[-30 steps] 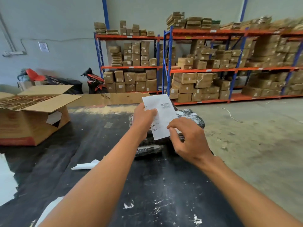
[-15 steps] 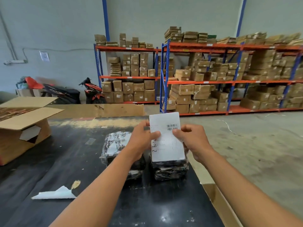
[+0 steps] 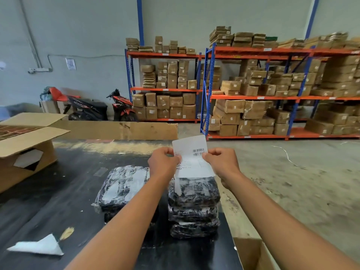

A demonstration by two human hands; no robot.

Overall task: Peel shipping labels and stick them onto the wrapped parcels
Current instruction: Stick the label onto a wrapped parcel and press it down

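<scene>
Pinching the shipping label at its side edges — left hand and right hand both. Probably light, floppy, sticky behind; better gripped at margins only.

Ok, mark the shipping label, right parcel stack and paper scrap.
shipping label [image 3: 189,143]: head view, upper blank part
right parcel stack [image 3: 194,192]: head view, top wrap
paper scrap [image 3: 39,247]: head view, middle

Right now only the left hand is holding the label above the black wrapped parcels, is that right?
No. In the head view both hands hold the label: the left hand pinches its left edge and the right hand its right edge, above the black wrapped parcels.
</scene>
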